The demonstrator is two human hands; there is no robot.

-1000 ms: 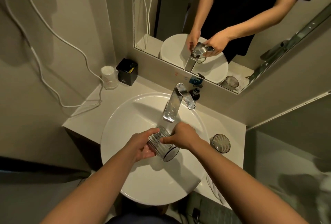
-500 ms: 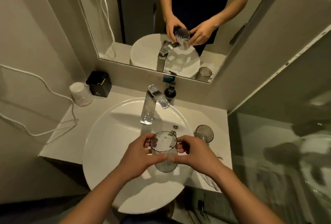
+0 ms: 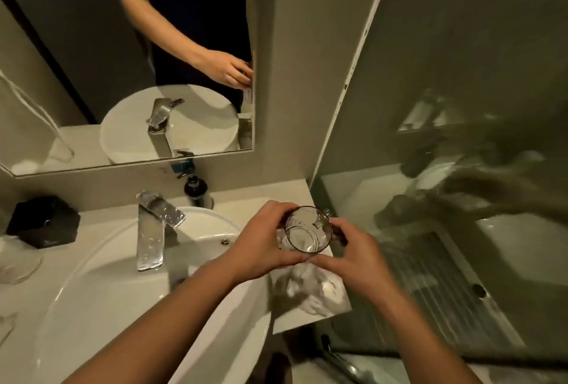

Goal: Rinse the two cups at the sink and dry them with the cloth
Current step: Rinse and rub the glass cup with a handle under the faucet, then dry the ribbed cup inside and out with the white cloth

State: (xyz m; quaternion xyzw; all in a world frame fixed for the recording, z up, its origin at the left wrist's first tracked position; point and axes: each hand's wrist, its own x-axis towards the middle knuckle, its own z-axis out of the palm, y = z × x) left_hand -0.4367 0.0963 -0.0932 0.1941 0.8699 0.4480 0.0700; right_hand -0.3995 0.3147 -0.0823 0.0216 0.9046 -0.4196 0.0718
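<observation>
Cup (image 3: 308,230) of clear glass with a dark rim is held in the air by both hands, its mouth turned up toward the camera so the bottom shows through. The left hand (image 3: 264,242) curls round its left side and the right hand (image 3: 353,254) wraps the right side, and their fingertips nearly meet under the near edge. The cup hangs over the right end of the pale table (image 3: 246,202), just right of the white round sink (image 3: 107,291). Directly below it a crumpled white cloth (image 3: 310,291) lies on the table, part of it hidden by the hands. A small glint just behind the far rim may be the second cup, but the blur makes this hard to tell. The steel tap (image 3: 150,230) stands at the back of the sink, with a dark bottle (image 3: 196,188) behind it near the wall. A black box (image 3: 43,221) sits on the table at far left. The mirror (image 3: 92,61) above reflects the sink and one arm.
</observation>
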